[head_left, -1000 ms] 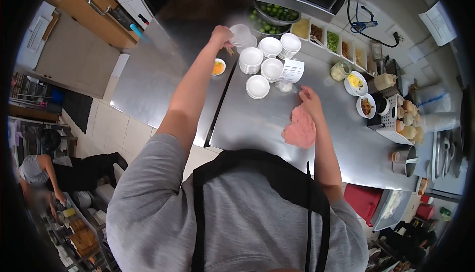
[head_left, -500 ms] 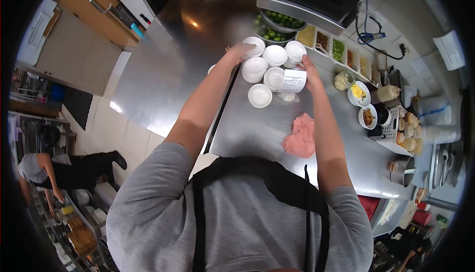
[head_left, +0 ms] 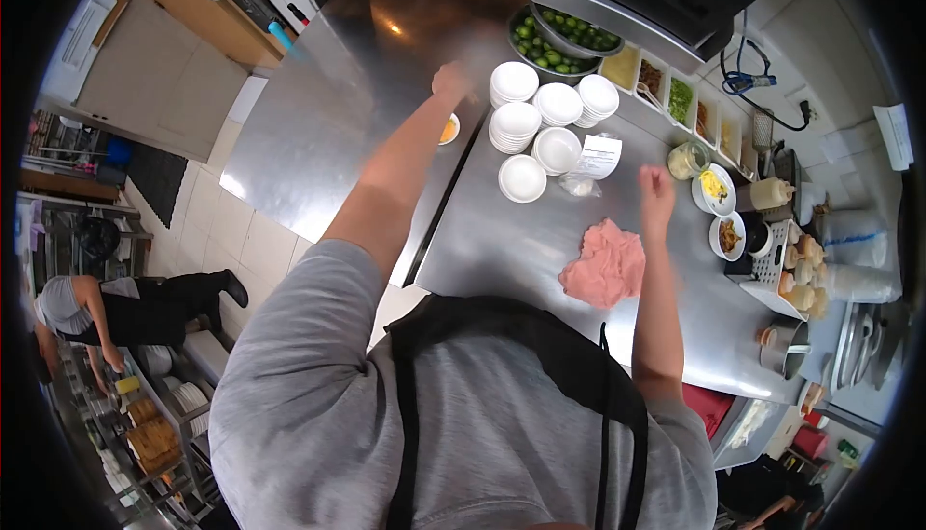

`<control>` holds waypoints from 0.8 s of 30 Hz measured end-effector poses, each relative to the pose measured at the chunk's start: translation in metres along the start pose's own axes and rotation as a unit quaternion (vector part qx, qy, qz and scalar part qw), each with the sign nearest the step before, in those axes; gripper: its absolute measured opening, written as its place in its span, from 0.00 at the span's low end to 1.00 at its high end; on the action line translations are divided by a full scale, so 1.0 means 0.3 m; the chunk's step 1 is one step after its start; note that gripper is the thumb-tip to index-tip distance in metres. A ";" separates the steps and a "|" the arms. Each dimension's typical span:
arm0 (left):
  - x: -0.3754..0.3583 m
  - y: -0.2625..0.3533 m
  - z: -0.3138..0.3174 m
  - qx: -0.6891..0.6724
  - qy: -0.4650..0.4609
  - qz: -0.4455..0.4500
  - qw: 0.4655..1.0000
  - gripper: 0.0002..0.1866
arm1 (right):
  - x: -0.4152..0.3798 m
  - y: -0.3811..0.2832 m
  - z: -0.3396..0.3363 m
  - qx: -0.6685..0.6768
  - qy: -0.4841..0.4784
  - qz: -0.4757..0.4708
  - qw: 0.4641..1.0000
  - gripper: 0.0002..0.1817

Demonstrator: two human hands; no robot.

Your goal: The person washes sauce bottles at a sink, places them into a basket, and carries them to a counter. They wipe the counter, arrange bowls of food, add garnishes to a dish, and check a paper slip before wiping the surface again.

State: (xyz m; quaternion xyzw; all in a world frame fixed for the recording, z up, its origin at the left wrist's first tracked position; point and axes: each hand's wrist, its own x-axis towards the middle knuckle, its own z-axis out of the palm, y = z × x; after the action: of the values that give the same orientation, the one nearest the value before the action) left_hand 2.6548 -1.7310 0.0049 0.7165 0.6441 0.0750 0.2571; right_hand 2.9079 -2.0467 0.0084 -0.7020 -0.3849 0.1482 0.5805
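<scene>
My left hand is over the left steel table, left of the stacked white bowls and touching none of them. Its fingers are smeared by motion. Below its wrist sits a small white bowl with orange-yellow food, partly covered by my forearm. My right hand hangs over the right steel table with its fingers curled in, nothing visible in them. It is between a clear bag with a white label and a glass jar. A crumpled pink cloth lies just below it, beside my forearm.
Metal bowls of green limes stand behind the white bowls, under a dark machine. Along the right run food trays, two filled white bowls and a white basket of bottles. A dark gap separates the tables. A co-worker is at far left.
Both hands have come off the white bowls. The left moved left and away; the right drew back toward the pink cloth, its fingers now curled. The small food bowl shows more now.
</scene>
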 end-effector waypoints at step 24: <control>-0.716 -0.225 -0.137 -0.395 -0.095 0.035 0.913 0.11 | 0.085 0.015 -0.045 -0.452 -0.156 -0.039 0.877 0.32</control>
State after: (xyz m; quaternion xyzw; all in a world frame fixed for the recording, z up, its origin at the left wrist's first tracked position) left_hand 2.5429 -1.9238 0.0566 0.5825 0.5092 0.2641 0.5760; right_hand 2.9351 -2.0381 0.0142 -0.8404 -0.5223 0.0433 0.1379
